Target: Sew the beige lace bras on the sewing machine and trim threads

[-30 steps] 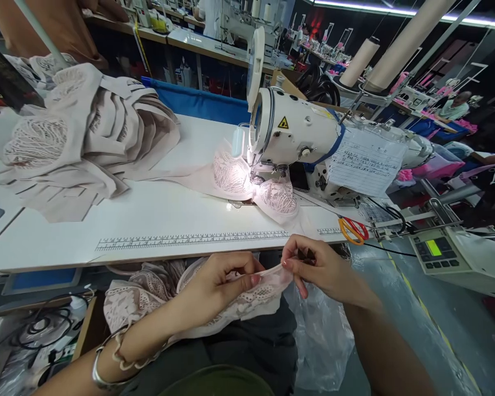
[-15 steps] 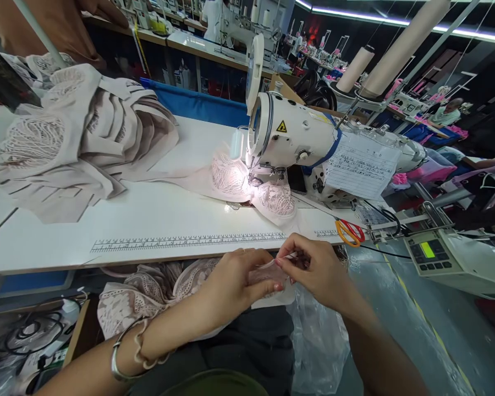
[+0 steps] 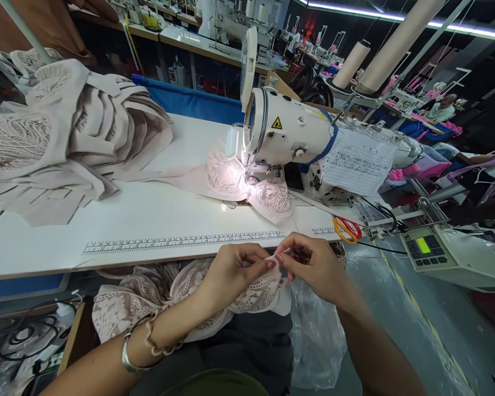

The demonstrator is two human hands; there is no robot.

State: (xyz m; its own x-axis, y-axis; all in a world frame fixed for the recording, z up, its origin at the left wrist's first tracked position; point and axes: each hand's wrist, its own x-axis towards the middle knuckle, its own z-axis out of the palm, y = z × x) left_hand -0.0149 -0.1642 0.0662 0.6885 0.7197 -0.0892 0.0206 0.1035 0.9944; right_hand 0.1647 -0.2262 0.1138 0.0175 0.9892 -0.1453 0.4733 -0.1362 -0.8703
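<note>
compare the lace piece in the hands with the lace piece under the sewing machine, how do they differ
The lace piece in the hands sits bunched below the table edge, pinched by the left hand and right hand; the lace piece under the machine lies spread flat on the table, untouched and brightly lit. Both are pale pink lace.

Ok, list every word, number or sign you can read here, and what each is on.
Yellow warning triangle, no words: on the sewing machine head.
Handwritten paper sheet on the machine: too small to read.
Ruler strip on the table edge: numbers too small.
Control panel screen: unreadable.
</note>
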